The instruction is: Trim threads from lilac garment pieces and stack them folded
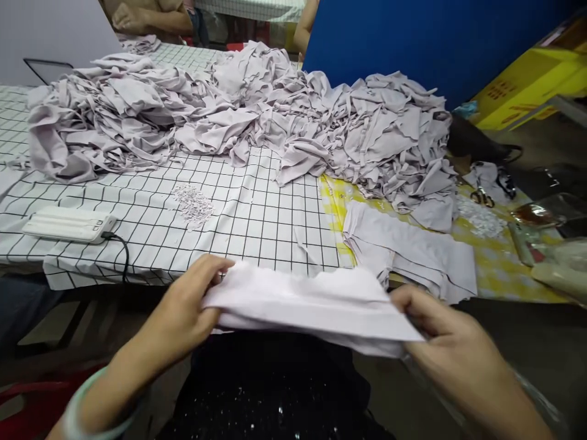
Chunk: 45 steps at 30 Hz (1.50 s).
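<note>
A folded piece of pale lilac fabric (pixel 302 299) stretches between my two hands, above my lap at the table's front edge. My left hand (pixel 192 299) pinches its left end, thumb below and fingers on top. At the other end, my right hand (pixel 440 330) is closed on the right corner; some of its fingers are hidden behind the cloth. Just beyond my right hand lies a stack of flat fabric pieces (pixel 413 250) in the same colour. A small heap of tiny fabric snips (pixel 195 205) rests on the checked tablecloth (pixel 275 226).
A long, tangled pile of lilac fabric (pixel 257 116) spans the back of the table. A white power bank (pixel 68 224) with a black cable sits at left. Scissors (pixel 481 197) lie at right, near a yellow box (pixel 532 85). Another person's hand (pixel 131 18) shows at the far side.
</note>
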### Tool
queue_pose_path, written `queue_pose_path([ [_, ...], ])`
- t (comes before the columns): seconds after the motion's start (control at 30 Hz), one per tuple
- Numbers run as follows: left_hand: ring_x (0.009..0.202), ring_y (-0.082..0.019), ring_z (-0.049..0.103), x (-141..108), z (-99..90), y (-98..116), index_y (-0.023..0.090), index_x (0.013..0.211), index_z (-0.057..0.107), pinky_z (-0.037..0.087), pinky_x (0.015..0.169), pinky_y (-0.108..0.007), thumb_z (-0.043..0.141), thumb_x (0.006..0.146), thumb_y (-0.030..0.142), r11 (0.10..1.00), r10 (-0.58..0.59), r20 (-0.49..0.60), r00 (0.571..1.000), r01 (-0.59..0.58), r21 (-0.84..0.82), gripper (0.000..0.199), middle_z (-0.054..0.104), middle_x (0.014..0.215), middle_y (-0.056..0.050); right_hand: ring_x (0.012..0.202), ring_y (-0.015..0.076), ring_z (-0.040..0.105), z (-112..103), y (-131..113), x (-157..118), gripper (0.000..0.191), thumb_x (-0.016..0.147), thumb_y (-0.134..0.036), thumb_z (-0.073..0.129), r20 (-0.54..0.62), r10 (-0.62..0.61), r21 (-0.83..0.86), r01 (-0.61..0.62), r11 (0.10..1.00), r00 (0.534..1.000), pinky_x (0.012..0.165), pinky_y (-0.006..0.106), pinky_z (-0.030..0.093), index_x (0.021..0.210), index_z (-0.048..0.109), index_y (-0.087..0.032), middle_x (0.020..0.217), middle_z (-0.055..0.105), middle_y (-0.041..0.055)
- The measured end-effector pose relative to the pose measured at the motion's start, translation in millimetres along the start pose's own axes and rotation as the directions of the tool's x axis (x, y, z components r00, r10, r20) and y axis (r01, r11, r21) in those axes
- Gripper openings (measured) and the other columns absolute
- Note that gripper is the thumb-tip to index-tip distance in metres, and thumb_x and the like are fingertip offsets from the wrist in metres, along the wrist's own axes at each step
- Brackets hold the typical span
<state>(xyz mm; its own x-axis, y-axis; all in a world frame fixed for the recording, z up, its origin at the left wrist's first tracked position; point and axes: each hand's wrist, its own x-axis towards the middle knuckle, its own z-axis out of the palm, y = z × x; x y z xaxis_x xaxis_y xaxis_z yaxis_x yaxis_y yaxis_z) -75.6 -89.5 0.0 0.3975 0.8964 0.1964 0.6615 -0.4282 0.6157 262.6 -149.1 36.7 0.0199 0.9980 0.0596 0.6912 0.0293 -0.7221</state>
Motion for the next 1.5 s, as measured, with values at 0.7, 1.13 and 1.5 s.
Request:
queue_pose_path([
  [0.7, 0.091, -0.025, 0.067, 44.1, 31.8, -65.3, 0.014, 0.133, 0.057, 0.053, 0.086, -0.039, 0.042, 0.084, 0.014, 0.929, -0.340, -0.232, 0.911, 0.364, 0.065, 0.051, 0.071, 0.101, -0.011, 0.067, 0.0209, 0.056, 100.4, 68.8, 122.2, 0.018, 0.077, -0.016, 0.051, -0.313, -0.176, -0.341, 0.063, 0.938, 0.933, 0.064, 0.031, 0.040, 0.093, 0.059, -0.021, 0.069, 0.058, 0.0013],
  [1.13, 0.088, -0.026, 0.060, 127.7, 16.8, -69.9, 0.019, 0.081, 0.057, 0.048, 0.079, -0.041, 0.059, 0.080, 0.023, 0.922, -0.376, 0.056, 0.925, 0.368, 0.125, 0.004, 0.065, 0.088, -0.007, 0.079, 0.0211, 0.053, 92.2, 58.5, 154.7, 0.016, 0.072, -0.033, 0.065, 0.082, 0.140, 0.006, -0.141, 0.990, 0.987, 0.072, 0.033, 0.044, 0.070, 0.052, -0.022, 0.076, 0.057, 0.0012],
  [1.5, 0.114, -0.035, 0.049, 93.0, 41.7, -74.9, 0.017, 0.126, 0.050, 0.044, 0.093, -0.051, 0.062, 0.082, 0.028, 0.932, -0.085, -0.202, 0.976, 0.149, 0.331, 0.046, 0.056, 0.123, -0.017, 0.097, 0.0230, 0.058, 77.4, 74.6, 155.3, 0.056, 0.079, -0.027, 0.057, -0.155, 0.055, -0.021, -0.059, 0.998, 0.986, 0.086, 0.041, 0.052, 0.133, 0.045, -0.024, 0.120, 0.053, 0.0109],
])
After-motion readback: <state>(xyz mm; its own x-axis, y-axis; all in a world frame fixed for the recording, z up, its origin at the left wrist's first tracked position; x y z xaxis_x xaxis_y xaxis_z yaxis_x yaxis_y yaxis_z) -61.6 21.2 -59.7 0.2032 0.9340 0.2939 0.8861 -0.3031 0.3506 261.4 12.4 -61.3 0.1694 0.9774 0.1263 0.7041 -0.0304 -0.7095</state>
